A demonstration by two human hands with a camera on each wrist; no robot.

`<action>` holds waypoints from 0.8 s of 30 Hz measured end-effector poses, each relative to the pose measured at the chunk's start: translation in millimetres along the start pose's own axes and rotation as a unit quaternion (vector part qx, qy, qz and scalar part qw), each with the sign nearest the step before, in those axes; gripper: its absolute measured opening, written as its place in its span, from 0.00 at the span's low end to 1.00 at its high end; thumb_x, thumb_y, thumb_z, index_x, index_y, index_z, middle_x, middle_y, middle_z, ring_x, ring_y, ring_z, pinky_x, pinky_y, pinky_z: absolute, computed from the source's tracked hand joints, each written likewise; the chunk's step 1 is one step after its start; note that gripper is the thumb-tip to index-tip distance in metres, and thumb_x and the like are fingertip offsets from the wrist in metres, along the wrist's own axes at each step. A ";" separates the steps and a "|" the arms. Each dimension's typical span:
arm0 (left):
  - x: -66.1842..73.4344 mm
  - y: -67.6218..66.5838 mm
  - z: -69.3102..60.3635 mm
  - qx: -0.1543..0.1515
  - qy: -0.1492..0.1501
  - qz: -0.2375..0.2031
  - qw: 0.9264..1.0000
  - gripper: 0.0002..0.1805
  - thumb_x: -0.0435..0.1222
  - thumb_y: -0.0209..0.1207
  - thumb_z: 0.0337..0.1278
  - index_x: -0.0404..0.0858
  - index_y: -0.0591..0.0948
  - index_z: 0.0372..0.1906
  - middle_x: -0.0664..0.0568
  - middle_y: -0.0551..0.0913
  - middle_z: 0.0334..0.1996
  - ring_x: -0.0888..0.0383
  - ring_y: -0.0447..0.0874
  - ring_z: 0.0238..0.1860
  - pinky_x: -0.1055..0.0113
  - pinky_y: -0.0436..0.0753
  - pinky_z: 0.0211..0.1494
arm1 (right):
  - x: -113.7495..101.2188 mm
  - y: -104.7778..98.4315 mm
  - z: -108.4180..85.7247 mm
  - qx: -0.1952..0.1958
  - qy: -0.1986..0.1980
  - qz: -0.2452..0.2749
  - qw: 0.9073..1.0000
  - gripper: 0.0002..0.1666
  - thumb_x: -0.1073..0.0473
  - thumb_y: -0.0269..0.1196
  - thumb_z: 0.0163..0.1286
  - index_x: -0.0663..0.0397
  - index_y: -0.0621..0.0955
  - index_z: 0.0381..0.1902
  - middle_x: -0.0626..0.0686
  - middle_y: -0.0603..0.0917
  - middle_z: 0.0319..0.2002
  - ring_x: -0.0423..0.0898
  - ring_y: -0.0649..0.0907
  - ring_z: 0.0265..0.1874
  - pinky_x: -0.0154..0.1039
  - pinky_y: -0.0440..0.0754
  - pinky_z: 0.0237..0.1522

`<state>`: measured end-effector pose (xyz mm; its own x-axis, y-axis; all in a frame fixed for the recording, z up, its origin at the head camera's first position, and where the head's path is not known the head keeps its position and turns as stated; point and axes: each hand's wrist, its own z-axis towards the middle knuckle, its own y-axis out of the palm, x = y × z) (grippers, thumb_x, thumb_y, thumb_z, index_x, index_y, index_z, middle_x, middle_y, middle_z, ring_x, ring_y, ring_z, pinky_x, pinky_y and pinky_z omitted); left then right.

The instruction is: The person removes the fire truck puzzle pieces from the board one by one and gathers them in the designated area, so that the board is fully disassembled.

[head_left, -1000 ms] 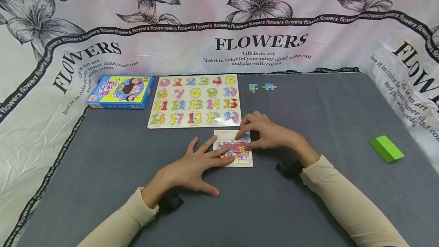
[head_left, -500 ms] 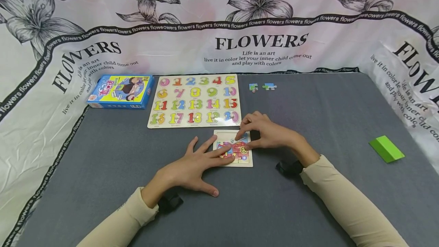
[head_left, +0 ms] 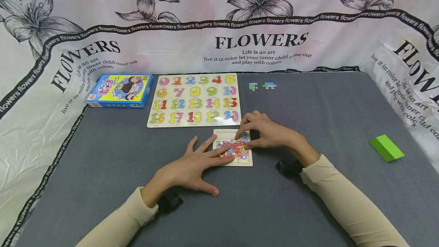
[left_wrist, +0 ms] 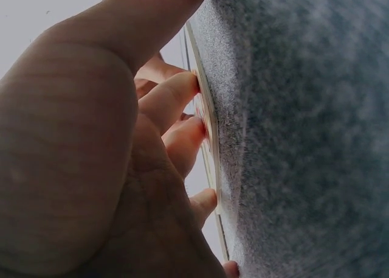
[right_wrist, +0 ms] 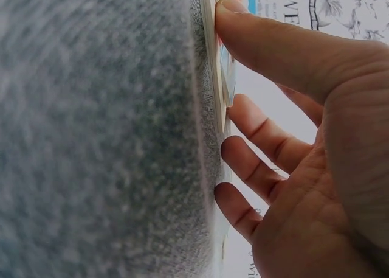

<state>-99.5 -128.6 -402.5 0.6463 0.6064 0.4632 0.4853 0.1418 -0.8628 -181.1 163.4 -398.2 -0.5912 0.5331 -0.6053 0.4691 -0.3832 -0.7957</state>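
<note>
A small jigsaw puzzle in a pale wooden frame (head_left: 250,161) lies on the grey cloth, its lower part filled with red and multicoloured pieces. My left hand (head_left: 186,170) rests on its left side with fingers spread straight, and the thumb lies out on the cloth. From the right, my right hand (head_left: 271,132) pinches a bluish puzzle piece (head_left: 244,138) between thumb and forefinger at the puzzle's upper right. In the right wrist view that puzzle piece (right_wrist: 230,86) sits slightly raised and tilted over the frame. The top left of the frame shows bare wood.
Two loose puzzle pieces (head_left: 269,86) lie at the back, right of a number board (head_left: 195,99). A blue and yellow box (head_left: 120,91) stands at the back left. Far right is a green block (head_left: 386,148). Flower-printed fabric (head_left: 260,56) borders the back.
</note>
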 end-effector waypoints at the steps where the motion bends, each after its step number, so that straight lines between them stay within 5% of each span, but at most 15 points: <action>1: 0.1 -0.2 0.1 0.001 0.001 0.000 1.000 0.54 0.64 0.70 0.49 0.62 0.58 0.80 0.64 0.45 0.84 0.45 0.26 0.84 0.26 0.30 0.74 | 0.1 -0.1 -0.1 0.000 -0.002 0.000 1.000 0.17 0.55 0.76 0.61 0.33 0.88 0.48 0.44 0.78 0.48 0.44 0.68 0.50 0.49 0.62 0.53; 24: 1.1 -1.3 0.0 -0.006 -0.007 -0.006 1.000 0.53 0.63 0.70 0.49 0.63 0.58 0.80 0.64 0.45 0.84 0.46 0.25 0.84 0.27 0.29 0.74 | 7.5 1.4 1.3 0.010 0.002 0.026 1.000 0.27 0.54 0.77 0.59 0.44 0.83 0.57 0.43 0.81 0.47 0.43 0.72 0.46 0.48 0.67 0.55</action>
<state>-99.4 -128.2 -400.9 0.6325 0.6156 0.4700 0.4992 0.1399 -0.8551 -185.7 165.9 -403.9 -0.5630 0.5151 -0.6463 0.4858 -0.4264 -0.7630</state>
